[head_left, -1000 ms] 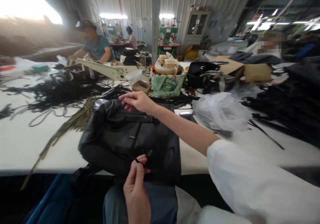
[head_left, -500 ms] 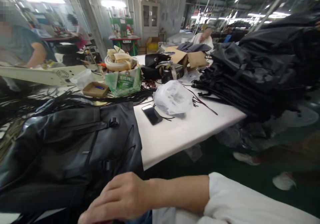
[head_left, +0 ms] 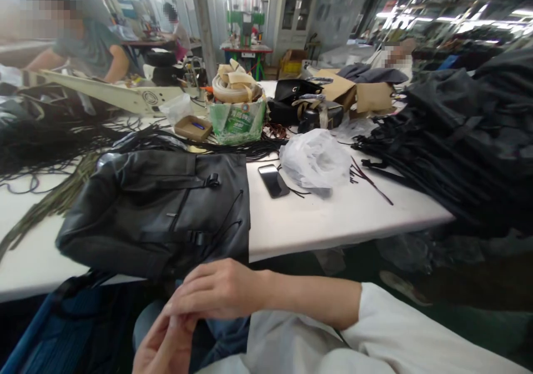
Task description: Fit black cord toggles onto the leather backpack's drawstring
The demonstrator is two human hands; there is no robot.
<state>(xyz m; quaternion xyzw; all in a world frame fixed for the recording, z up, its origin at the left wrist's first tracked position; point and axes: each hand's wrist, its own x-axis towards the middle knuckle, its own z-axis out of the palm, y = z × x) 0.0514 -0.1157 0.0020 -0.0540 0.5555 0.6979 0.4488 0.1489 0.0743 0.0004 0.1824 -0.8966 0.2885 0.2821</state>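
Glossy blk leather backpack (head_left: 158, 207)

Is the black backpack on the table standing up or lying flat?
Lying flat. The black backpack rests on the white table with its front panel, strap and buckle facing up, its near edge at the table's edge.

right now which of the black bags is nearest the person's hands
The black backpack lying flat on the table's near edge, just above the right hand; the other black bags sit stacked far right.

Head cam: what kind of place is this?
Likely a bag-making workshop: a black backpack on the white worktable, a stack of black bags at right, loose black cords at left.
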